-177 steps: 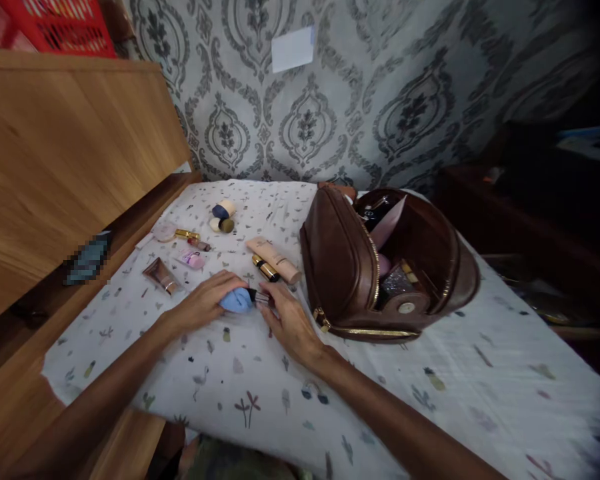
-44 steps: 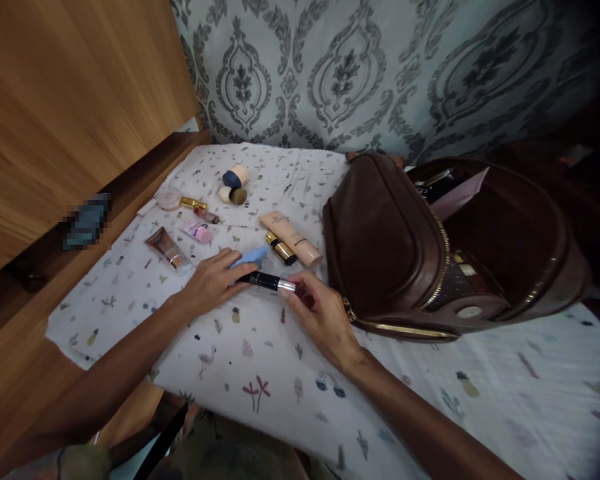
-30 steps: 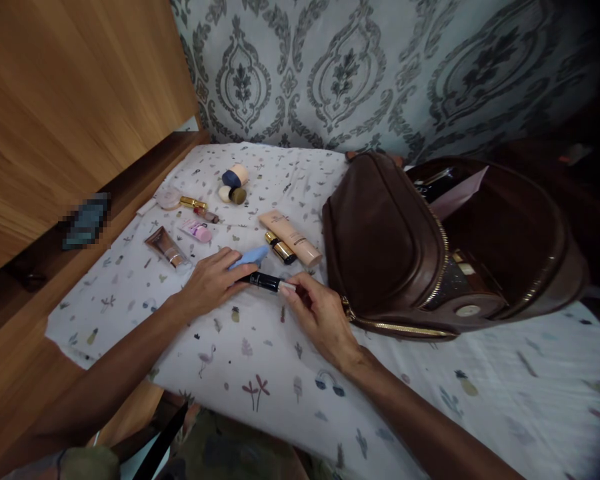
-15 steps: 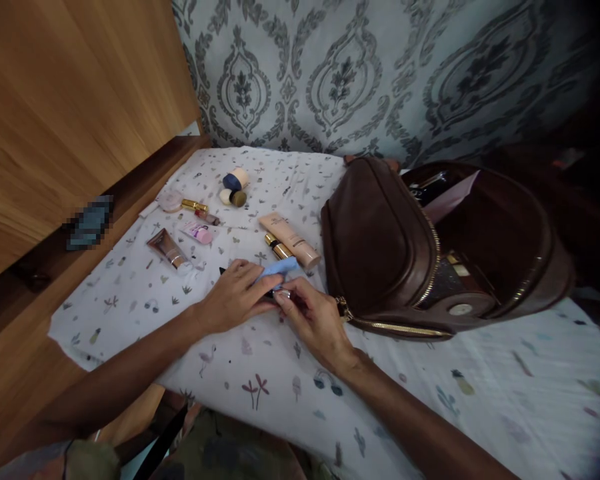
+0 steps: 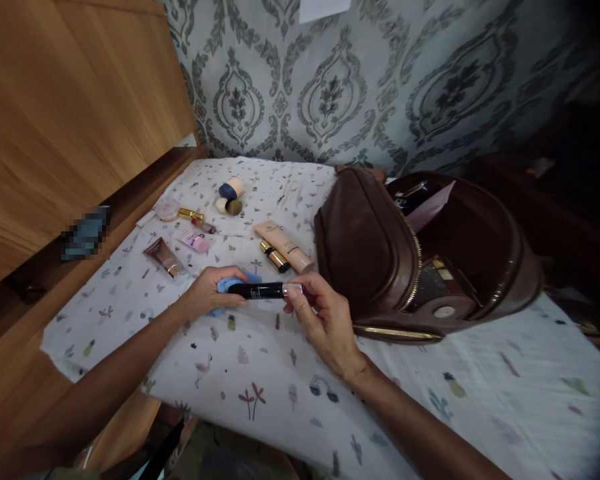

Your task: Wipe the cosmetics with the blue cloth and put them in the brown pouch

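Note:
A slim black cosmetic tube (image 5: 257, 291) with a silver end lies level between my hands, above the table. My left hand (image 5: 207, 293) is closed round its left end, with a light blue cloth (image 5: 224, 285) bunched in the grip. The fingertips of my right hand (image 5: 325, 320) pinch the silver end. Just beyond the tube rest a gold and black bottle (image 5: 274, 257) and a beige squeeze tube (image 5: 285, 245). Nearest to my left hand lies a brown squeeze tube (image 5: 163, 257) with a clear cap.
An unzipped brown leather backpack (image 5: 365, 247) stands at the right, things inside it. Farther back lie a pink tube (image 5: 194, 240), a gold lipstick-like tube (image 5: 191, 214), a round compact (image 5: 167, 211) and a blue-and-beige jar (image 5: 231, 188). Wooden cabinet (image 5: 80, 87) at left.
My left hand has shifted left along the black tube, taking the cloth with it and baring the tube's middle. My right hand still grips the silver end. The view has tilted up slightly.

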`<state>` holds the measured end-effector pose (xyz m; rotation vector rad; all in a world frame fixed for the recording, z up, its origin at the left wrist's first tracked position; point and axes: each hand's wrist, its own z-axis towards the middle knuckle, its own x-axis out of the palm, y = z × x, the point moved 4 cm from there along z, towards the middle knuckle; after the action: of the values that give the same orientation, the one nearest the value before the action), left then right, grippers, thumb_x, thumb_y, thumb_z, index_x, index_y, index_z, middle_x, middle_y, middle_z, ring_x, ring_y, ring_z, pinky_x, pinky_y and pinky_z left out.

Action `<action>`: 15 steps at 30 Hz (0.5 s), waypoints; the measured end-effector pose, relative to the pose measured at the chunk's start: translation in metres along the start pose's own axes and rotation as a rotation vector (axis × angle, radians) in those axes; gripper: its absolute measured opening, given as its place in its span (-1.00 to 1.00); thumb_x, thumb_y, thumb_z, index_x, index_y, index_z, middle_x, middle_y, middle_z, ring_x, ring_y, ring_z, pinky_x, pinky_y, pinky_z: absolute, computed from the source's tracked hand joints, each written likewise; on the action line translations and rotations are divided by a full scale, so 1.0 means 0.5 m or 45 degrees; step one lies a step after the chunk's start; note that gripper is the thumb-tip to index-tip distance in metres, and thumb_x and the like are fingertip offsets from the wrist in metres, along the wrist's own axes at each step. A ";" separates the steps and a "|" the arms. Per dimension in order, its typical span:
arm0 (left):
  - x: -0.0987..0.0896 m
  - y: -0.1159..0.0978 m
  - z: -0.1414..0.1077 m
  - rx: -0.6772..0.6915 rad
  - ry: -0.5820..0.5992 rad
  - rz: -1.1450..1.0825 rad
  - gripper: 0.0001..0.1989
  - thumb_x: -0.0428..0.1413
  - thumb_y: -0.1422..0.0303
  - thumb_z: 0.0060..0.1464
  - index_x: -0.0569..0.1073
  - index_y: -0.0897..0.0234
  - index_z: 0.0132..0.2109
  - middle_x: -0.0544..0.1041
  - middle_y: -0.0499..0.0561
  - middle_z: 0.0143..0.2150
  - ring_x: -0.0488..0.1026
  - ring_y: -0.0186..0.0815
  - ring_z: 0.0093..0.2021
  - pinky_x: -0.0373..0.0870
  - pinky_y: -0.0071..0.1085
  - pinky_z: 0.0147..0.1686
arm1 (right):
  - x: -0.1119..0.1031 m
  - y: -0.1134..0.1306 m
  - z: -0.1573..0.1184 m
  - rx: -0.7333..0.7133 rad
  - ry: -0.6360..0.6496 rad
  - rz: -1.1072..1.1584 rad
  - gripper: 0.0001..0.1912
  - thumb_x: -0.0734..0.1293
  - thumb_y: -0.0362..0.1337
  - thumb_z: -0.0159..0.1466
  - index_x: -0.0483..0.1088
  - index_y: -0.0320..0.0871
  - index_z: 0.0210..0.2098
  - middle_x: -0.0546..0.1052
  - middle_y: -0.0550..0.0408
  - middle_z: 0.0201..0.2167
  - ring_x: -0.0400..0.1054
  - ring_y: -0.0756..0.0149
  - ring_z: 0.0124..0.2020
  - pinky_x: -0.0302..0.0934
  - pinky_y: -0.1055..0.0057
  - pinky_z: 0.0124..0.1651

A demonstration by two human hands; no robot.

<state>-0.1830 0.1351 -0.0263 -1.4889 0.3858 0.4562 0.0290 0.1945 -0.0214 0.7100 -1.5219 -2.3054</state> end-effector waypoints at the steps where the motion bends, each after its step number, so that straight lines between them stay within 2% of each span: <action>1: 0.000 -0.001 0.001 -0.036 -0.026 -0.061 -0.61 0.30 0.05 -0.08 0.56 0.31 -0.28 0.52 -0.04 -0.40 0.40 -0.31 -0.40 0.33 -0.46 -0.37 | 0.001 0.000 0.001 -0.003 -0.001 0.023 -0.74 0.25 -0.08 0.40 0.35 -0.14 -0.29 0.46 0.15 -0.51 0.42 0.39 -0.51 0.23 0.51 -0.49; 5: -0.016 -0.004 0.005 -0.089 -0.278 -0.129 -0.66 0.18 0.07 -0.01 0.52 0.30 -0.43 0.49 -0.04 -0.47 0.38 -0.33 -0.42 0.33 -0.46 -0.35 | 0.011 0.002 -0.005 -0.048 0.010 0.005 -0.77 0.27 -0.13 0.39 0.37 -0.14 -0.31 0.43 0.19 -0.54 0.39 0.41 -0.54 0.26 0.49 -0.44; 8: -0.031 0.004 0.002 -0.173 -0.544 -0.154 -0.62 0.16 0.05 0.00 0.47 0.29 -0.51 0.39 -0.08 -0.56 0.29 -0.38 -0.51 0.26 -0.51 -0.47 | 0.020 0.006 -0.014 -0.112 0.030 -0.092 -0.81 0.28 -0.17 0.38 0.39 -0.14 -0.28 0.43 0.20 -0.56 0.36 0.40 -0.54 0.26 0.48 -0.41; 10: -0.035 0.011 -0.003 -0.240 -0.670 -0.238 -0.60 0.19 0.02 -0.01 0.46 0.28 -0.51 0.33 -0.11 -0.60 0.22 -0.43 -0.57 0.17 -0.54 -0.58 | 0.024 0.009 -0.020 -0.160 0.038 -0.145 -0.83 0.29 -0.18 0.38 0.41 -0.15 -0.27 0.46 0.17 -0.52 0.35 0.40 -0.52 0.26 0.48 -0.40; 12: -0.032 0.014 -0.007 -0.299 -0.743 -0.355 -0.59 0.23 -0.01 -0.05 0.46 0.28 -0.48 0.32 -0.13 -0.60 0.18 -0.46 -0.61 0.11 -0.56 -0.65 | 0.024 0.013 -0.024 -0.213 0.017 -0.183 -0.82 0.28 -0.19 0.39 0.43 -0.15 -0.25 0.49 0.14 -0.49 0.35 0.40 -0.50 0.26 0.49 -0.39; 15: -0.023 0.008 -0.012 -0.388 -0.797 -0.534 -0.55 0.29 -0.04 -0.12 0.44 0.29 -0.45 0.31 -0.16 -0.62 0.19 -0.48 -0.64 0.14 -0.61 -0.70 | 0.018 0.020 -0.027 -0.296 -0.065 -0.222 -0.79 0.28 -0.16 0.40 0.44 -0.17 -0.24 0.51 0.12 -0.46 0.37 0.39 -0.49 0.27 0.49 -0.38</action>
<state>-0.1945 0.1288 -0.0240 -1.5753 -0.5012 0.6278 0.0286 0.1758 -0.0186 0.7520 -1.2259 -2.5927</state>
